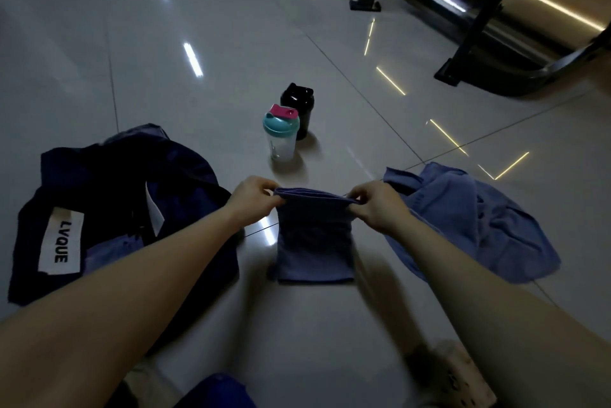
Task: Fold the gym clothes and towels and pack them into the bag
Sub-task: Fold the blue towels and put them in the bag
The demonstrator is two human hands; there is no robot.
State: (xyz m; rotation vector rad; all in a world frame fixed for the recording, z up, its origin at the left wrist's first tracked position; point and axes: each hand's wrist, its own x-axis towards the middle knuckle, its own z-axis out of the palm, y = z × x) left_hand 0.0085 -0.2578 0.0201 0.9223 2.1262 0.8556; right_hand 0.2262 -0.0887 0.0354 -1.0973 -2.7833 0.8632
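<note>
A folded blue towel [314,242] was pinched at its far corners by the left hand [253,197] and the right hand [377,206]. Its long axis was pointed away from the person, with the near end laid on the floor [297,325]. "LVQUE" was printed on the white label [61,244] of the dark bag [109,196] at the left, whose contents could not be told.

- Dim, bluish scene; colours look muted.
- The glossy floor [231,27] mirrors white and yellow light strips as glare streaks.
- Wide-angle bending at the edges.
- Near forearms and lower corners are blurred.
</note>
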